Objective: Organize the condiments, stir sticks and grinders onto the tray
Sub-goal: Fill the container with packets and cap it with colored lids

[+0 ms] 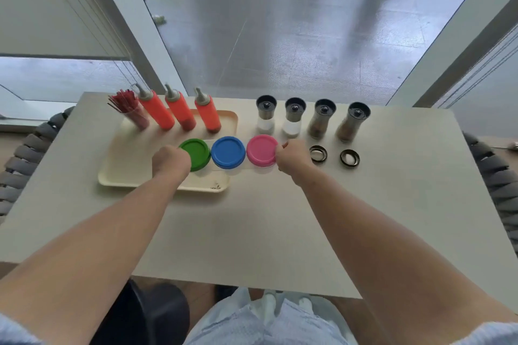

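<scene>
A cream tray (126,173) lies on the left of the table. At its back stand a clear cup of red stir sticks (131,109) and three orange squeeze bottles (179,112). A green-lidded jar (196,152) sits on the tray, and my left hand (171,162) is closed on its left side. A blue-lidded jar (228,152) stands at the tray's right edge. My right hand (293,158) grips the right side of the pink-lidded jar (261,150), which is off the tray. Several grinders (308,117) stand in a row on the right, two with white contents and two with brown.
Two small dark metal rings (333,154) lie on the table in front of the brown grinders. Woven grey chairs (25,154) flank the table on both sides. A black stool (145,316) stands below the near edge. Glass wall and floor lie beyond.
</scene>
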Tool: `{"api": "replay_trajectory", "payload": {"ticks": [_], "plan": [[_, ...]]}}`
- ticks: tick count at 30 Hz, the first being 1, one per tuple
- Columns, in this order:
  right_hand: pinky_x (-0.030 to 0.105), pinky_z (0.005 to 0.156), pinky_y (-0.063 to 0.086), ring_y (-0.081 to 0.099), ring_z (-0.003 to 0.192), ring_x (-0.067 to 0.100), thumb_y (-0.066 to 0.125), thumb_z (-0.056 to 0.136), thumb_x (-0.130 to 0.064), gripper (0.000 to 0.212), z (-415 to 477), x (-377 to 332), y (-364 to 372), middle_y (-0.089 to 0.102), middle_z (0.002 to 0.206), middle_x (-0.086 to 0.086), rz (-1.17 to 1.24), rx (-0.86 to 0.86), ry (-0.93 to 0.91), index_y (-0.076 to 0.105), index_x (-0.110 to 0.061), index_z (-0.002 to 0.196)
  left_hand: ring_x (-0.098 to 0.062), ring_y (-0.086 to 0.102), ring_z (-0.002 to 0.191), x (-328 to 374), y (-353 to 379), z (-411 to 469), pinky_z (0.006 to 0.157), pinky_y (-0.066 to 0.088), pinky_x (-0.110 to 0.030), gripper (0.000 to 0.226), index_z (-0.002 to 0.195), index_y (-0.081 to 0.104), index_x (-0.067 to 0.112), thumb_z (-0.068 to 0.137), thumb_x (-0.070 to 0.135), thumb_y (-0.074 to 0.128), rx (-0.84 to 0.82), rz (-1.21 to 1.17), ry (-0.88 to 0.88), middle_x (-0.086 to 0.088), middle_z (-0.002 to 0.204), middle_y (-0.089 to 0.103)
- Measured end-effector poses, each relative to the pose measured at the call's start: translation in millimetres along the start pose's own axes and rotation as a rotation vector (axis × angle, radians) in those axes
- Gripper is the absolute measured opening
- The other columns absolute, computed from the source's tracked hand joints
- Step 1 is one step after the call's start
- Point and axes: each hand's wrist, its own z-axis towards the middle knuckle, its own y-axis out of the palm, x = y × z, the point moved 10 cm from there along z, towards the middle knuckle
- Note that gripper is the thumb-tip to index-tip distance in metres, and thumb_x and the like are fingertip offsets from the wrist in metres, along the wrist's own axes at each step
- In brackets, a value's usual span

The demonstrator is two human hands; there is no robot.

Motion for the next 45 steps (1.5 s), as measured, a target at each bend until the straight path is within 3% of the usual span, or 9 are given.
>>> {"api": "replay_trajectory", "payload": {"ticks": [4, 10, 15, 22, 26, 30, 33, 41, 45], "plan": [[0.042, 0.079, 0.057, 0.069, 0.089, 0.034, 0.046, 0.098, -0.022, 0.026, -5.4, -42.1, 51.7, 0.068, 0.095, 0.017, -0.012, -0.063, -0.032, 0.059, -0.008, 0.080, -0.045, 0.058, 0.120, -35.2, -32.2, 35.3, 0.095, 0.046, -0.042, 0.039, 0.128, 0.061, -0.008, 0.101, 0.010, 0.037, 0.011, 0.011, -0.016, -0.030, 0.130, 0.061], [0.033, 0.066, 0.051, 0.072, 0.085, 0.032, 0.048, 0.097, -0.025, 0.026, -4.7, -87.2, 120.9, 0.068, 0.085, 0.012, 0.019, -0.064, -0.039, 0.064, -0.005, 0.089, -0.046, 0.056, 0.123, -87.9, -68.1, 86.9, 0.099, 0.046, -0.045, 0.041, 0.131, 0.057, -0.009, 0.104, 0.012, 0.035, 0.031, -0.019, -0.095, -0.031, 0.134, 0.058], [0.027, 0.058, 0.044, 0.069, 0.084, 0.030, 0.048, 0.097, -0.028, 0.029, 1.6, -112.3, 173.4, 0.071, 0.091, 0.015, -0.012, -0.101, -0.026, 0.068, -0.007, 0.098, -0.045, 0.057, 0.122, -128.0, -83.3, 126.8, 0.097, 0.047, -0.043, 0.041, 0.131, 0.061, -0.006, 0.104, 0.012, 0.036, 0.031, -0.051, -0.151, -0.029, 0.133, 0.060], [0.027, 0.057, 0.048, 0.072, 0.083, 0.029, 0.049, 0.097, -0.025, 0.023, 10.7, -127.2, 210.2, 0.071, 0.091, 0.013, 0.006, -0.121, 0.042, 0.063, -0.010, 0.085, -0.042, 0.057, 0.122, -147.6, -86.6, 162.5, 0.099, 0.046, -0.041, 0.040, 0.132, 0.062, 0.000, 0.102, 0.011, 0.037, 0.010, -0.077, -0.126, -0.025, 0.133, 0.060], [0.034, 0.069, 0.055, 0.072, 0.083, 0.030, 0.051, 0.094, -0.026, 0.023, 18.0, -130.2, 225.1, 0.070, 0.090, 0.013, 0.030, -0.124, 0.081, 0.061, -0.009, 0.082, -0.042, 0.058, 0.119, -151.5, -86.2, 181.8, 0.096, 0.047, -0.040, 0.039, 0.130, 0.064, 0.002, 0.100, 0.009, 0.039, 0.005, -0.078, -0.120, -0.025, 0.131, 0.062], [0.041, 0.074, 0.061, 0.073, 0.070, 0.031, 0.052, 0.091, -0.026, 0.027, 17.9, -132.5, 237.1, 0.070, 0.077, 0.016, 0.056, -0.115, 0.112, 0.062, -0.004, 0.081, -0.041, 0.059, 0.117, -159.4, -84.4, 194.6, 0.097, 0.048, -0.041, 0.039, 0.128, 0.065, 0.003, 0.099, 0.010, 0.040, 0.000, -0.084, -0.115, -0.023, 0.129, 0.062], [0.041, 0.075, 0.063, 0.071, 0.064, 0.028, 0.051, 0.091, -0.027, 0.027, 12.7, -133.3, 245.5, 0.072, 0.079, 0.017, 0.051, -0.135, 0.123, 0.063, -0.004, 0.084, -0.041, 0.059, 0.117, -170.2, -83.0, 201.6, 0.096, 0.048, -0.041, 0.039, 0.129, 0.064, 0.005, 0.099, 0.012, 0.040, -0.002, -0.080, -0.138, -0.022, 0.130, 0.062], [0.044, 0.078, 0.063, 0.074, 0.069, 0.030, 0.051, 0.092, -0.031, 0.030, 2.6, -129.5, 253.2, 0.070, 0.093, 0.016, 0.037, -0.170, 0.128, 0.061, -0.003, 0.098, -0.041, 0.059, 0.118, -182.7, -74.5, 207.5, 0.097, 0.048, -0.042, 0.041, 0.131, 0.064, 0.006, 0.099, 0.016, 0.039, 0.000, -0.065, -0.140, -0.022, 0.131, 0.062], [0.040, 0.079, 0.059, 0.071, 0.085, 0.032, 0.050, 0.092, -0.035, 0.030, 0.0, -134.2, 244.1, 0.067, 0.096, 0.010, -0.020, -0.149, 0.071, 0.059, -0.008, 0.100, -0.040, 0.052, 0.124, -179.6, -78.3, 202.7, 0.104, 0.044, -0.046, 0.044, 0.136, 0.059, 0.010, 0.098, 0.024, 0.042, 0.040, -0.033, -0.122, -0.020, 0.137, 0.054]]}}
